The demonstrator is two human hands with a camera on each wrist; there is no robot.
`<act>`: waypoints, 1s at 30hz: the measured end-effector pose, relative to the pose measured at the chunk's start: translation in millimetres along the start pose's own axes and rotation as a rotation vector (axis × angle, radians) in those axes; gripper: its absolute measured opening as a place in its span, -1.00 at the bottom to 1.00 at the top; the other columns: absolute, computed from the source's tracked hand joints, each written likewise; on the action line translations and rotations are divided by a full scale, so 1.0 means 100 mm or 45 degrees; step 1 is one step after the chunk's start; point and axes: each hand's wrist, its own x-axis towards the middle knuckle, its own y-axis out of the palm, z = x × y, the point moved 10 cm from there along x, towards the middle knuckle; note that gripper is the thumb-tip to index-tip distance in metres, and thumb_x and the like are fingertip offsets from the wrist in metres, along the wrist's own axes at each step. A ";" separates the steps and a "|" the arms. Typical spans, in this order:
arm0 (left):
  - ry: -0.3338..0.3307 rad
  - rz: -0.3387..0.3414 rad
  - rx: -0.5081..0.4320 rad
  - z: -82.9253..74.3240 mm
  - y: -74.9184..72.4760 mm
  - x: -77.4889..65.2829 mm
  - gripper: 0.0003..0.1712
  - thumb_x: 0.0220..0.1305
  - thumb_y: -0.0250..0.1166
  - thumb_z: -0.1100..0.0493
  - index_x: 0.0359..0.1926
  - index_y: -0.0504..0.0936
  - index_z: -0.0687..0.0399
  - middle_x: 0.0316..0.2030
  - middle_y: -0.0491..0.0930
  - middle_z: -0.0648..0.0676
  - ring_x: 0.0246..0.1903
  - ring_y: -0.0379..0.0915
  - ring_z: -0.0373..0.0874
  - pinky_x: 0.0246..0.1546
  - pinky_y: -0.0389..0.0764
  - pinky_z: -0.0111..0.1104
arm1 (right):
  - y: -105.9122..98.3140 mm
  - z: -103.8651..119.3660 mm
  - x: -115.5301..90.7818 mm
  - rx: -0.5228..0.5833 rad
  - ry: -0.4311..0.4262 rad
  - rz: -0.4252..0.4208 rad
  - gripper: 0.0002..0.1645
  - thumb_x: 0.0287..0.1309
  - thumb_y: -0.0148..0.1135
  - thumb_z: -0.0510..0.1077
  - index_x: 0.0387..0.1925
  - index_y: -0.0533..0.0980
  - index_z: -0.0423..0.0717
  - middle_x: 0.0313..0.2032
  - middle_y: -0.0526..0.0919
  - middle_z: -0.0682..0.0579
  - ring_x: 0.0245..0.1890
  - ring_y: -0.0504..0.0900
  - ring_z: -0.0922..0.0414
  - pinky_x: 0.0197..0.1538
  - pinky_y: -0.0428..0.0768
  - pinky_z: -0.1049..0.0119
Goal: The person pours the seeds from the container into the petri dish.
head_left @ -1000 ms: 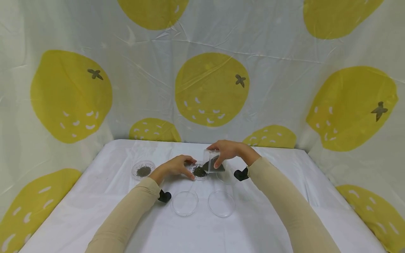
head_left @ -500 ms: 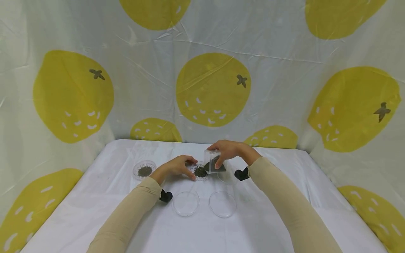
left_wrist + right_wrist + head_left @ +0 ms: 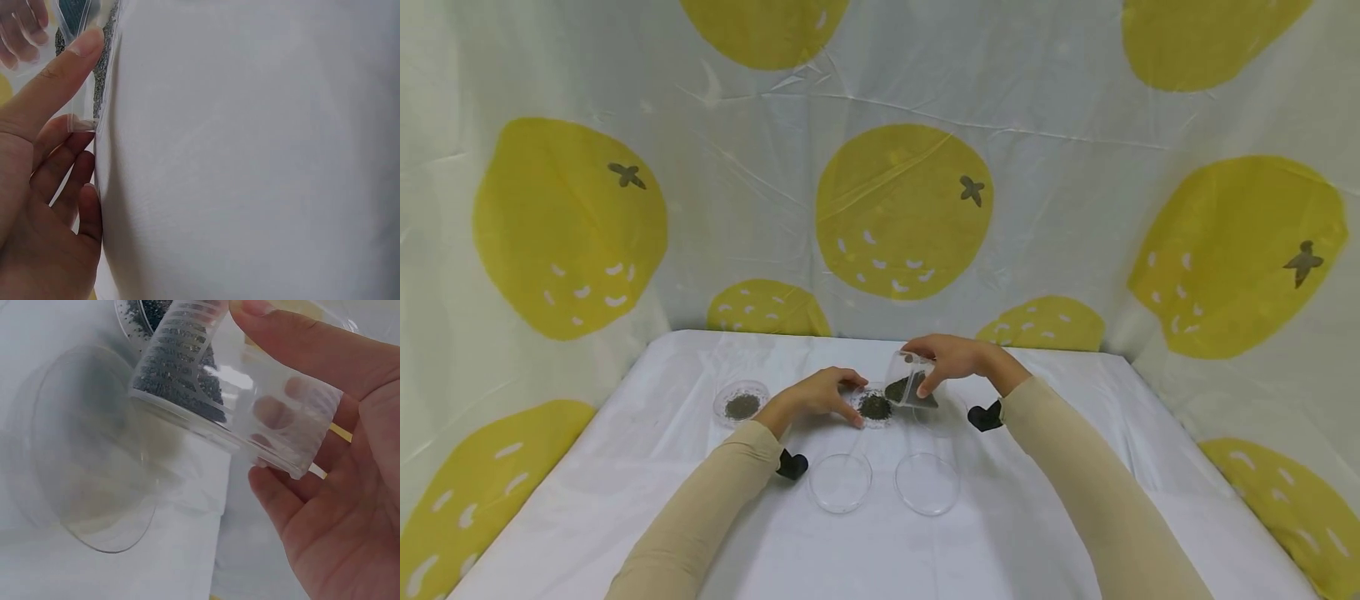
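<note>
My right hand (image 3: 951,357) grips a clear plastic beaker (image 3: 904,371) with pale printed markings, its thumb and fingers round opposite sides. Dark, coarse granules (image 3: 178,381) lie along the lower part of the tilted beaker, whose mouth faces left. Just left of it stands a petri dish (image 3: 876,423) with a heap of similar dark granules in its middle. My left hand (image 3: 820,392) holds that dish by its left side, thumb (image 3: 69,65) at the near edge and fingers at the far edge. Close under the right hand lies another petri dish (image 3: 94,450), with no granules showing in it.
Farther left, behind the left wrist, stands a petri dish (image 3: 722,412) with dark granules. Two clear round lids or dishes (image 3: 840,511) lie in front of the hands on the white tablecloth (image 3: 880,558). A lemon-print curtain (image 3: 760,192) hangs behind and around the table.
My right hand has shifted slightly right, drawing the beaker a little away from the dish and tipping it partly back. The left hand stays on the dish.
</note>
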 end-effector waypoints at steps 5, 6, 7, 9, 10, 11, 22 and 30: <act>0.020 0.001 -0.011 0.00 0.00 0.00 -0.16 -0.04 0.71 0.09 0.27 0.60 0.21 0.21 0.59 0.10 0.29 0.41 0.04 0.39 0.31 -0.13 | 0.00 -0.02 -0.02 0.055 -0.018 -0.020 0.13 0.09 0.62 -0.05 0.56 0.18 -0.20 0.52 0.22 -0.14 0.51 0.18 -0.17 0.48 0.21 -0.08; 0.024 -0.002 -0.012 0.00 0.00 0.00 -0.16 -0.04 0.71 0.10 0.27 0.59 0.21 0.21 0.59 0.10 0.29 0.41 0.04 0.39 0.31 -0.12 | 0.00 -0.02 -0.03 0.063 -0.022 -0.023 0.14 0.09 0.61 -0.06 0.56 0.18 -0.21 0.53 0.22 -0.15 0.51 0.17 -0.17 0.48 0.20 -0.08; 0.023 -0.003 -0.018 0.00 0.00 0.00 -0.16 -0.03 0.71 0.10 0.28 0.59 0.21 0.22 0.59 0.10 0.30 0.41 0.04 0.40 0.30 -0.12 | 0.01 -0.03 -0.03 0.071 -0.023 -0.025 0.14 0.09 0.61 -0.06 0.56 0.17 -0.21 0.53 0.22 -0.15 0.52 0.16 -0.17 0.49 0.19 -0.08; 0.023 -0.002 -0.024 0.01 0.01 0.00 -0.16 -0.03 0.70 0.10 0.28 0.58 0.20 0.21 0.59 0.10 0.30 0.40 0.05 0.40 0.29 -0.12 | 0.01 -0.04 -0.04 0.089 -0.017 -0.030 0.14 0.08 0.62 -0.06 0.56 0.17 -0.20 0.53 0.21 -0.15 0.53 0.14 -0.16 0.49 0.18 -0.09; 0.021 -0.001 -0.026 0.02 0.01 0.00 -0.16 -0.02 0.70 0.10 0.29 0.58 0.20 0.21 0.59 0.09 0.30 0.40 0.04 0.40 0.28 -0.13 | 0.02 -0.05 -0.04 0.102 -0.014 -0.032 0.14 0.08 0.61 -0.05 0.56 0.17 -0.20 0.53 0.20 -0.15 0.53 0.13 -0.17 0.49 0.17 -0.09; 0.020 0.003 -0.026 0.03 0.02 0.00 -0.16 -0.02 0.70 0.10 0.29 0.58 0.19 0.20 0.59 0.09 0.31 0.40 0.04 0.41 0.28 -0.13 | 0.02 -0.06 -0.05 0.119 -0.008 -0.036 0.14 0.08 0.61 -0.05 0.56 0.16 -0.19 0.53 0.20 -0.15 0.54 0.11 -0.17 0.49 0.17 -0.11; 0.012 0.016 -0.036 0.04 0.03 -0.01 -0.13 -0.02 0.70 0.06 0.31 0.56 0.17 0.24 0.57 0.09 0.33 0.38 0.04 0.42 0.26 -0.12 | 0.03 -0.20 -0.15 0.355 -0.026 -0.112 -0.04 0.07 0.62 -0.14 0.40 0.26 -0.15 0.40 0.39 -0.11 0.43 0.29 -0.15 0.36 0.36 -0.14; 0.027 0.025 -0.033 0.01 0.03 -0.01 -0.14 0.01 0.69 0.05 0.31 0.56 0.20 0.24 0.57 0.10 0.32 0.39 0.04 0.41 0.28 -0.12 | 0.04 -0.22 -0.18 0.539 -0.127 -0.113 -0.12 0.10 0.57 -0.24 0.34 0.26 -0.18 0.41 0.35 -0.23 0.42 0.31 -0.17 0.20 0.53 -0.03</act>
